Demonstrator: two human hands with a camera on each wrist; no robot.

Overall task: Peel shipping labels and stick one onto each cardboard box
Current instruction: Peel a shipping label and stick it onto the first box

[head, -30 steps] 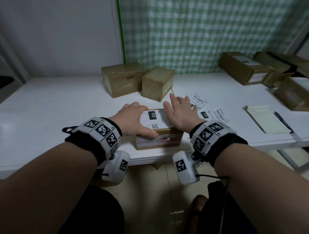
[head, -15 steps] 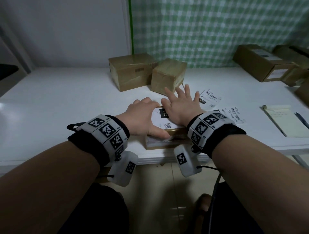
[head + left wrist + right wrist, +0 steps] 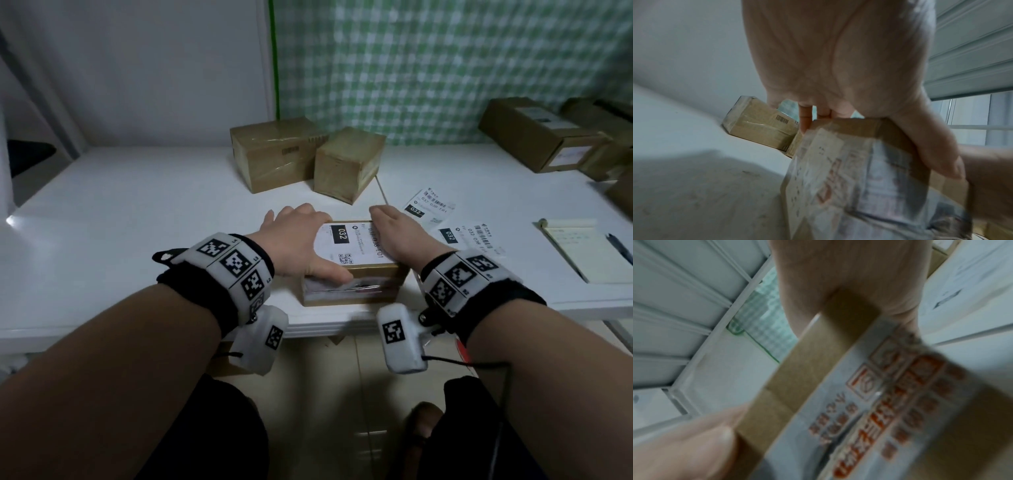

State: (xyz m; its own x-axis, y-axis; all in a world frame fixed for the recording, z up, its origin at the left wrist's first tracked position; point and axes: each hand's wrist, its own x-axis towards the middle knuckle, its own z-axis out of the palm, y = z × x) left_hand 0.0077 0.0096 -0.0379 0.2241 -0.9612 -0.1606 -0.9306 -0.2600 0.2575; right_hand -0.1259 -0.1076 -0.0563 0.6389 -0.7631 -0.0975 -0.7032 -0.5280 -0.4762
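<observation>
A small cardboard box (image 3: 356, 284) sits at the table's front edge with a white shipping label (image 3: 349, 245) marked 032 stuck on its top. My left hand (image 3: 298, 240) grips the box's left end, thumb along the front top edge and fingers over the far side. My right hand (image 3: 394, 236) grips the right end, fingers curled down over the far right corner. The left wrist view shows my left hand (image 3: 838, 73) clamping the taped box (image 3: 859, 170). In the blurred right wrist view the box (image 3: 818, 353) lies under my palm. Two loose labels (image 3: 428, 207) (image 3: 472, 240) lie to the right.
Two bare cardboard boxes (image 3: 274, 154) (image 3: 347, 162) stand behind the held box. More boxes (image 3: 537, 140), some labelled, are stacked at the back right. A notepad (image 3: 582, 253) and pen (image 3: 620, 246) lie at the right. The white table (image 3: 137, 222) ends close to my body.
My right hand was flat on the label with fingers spread; it has slid right and its fingers now curl round the box's right end. The left hand keeps its grip.
</observation>
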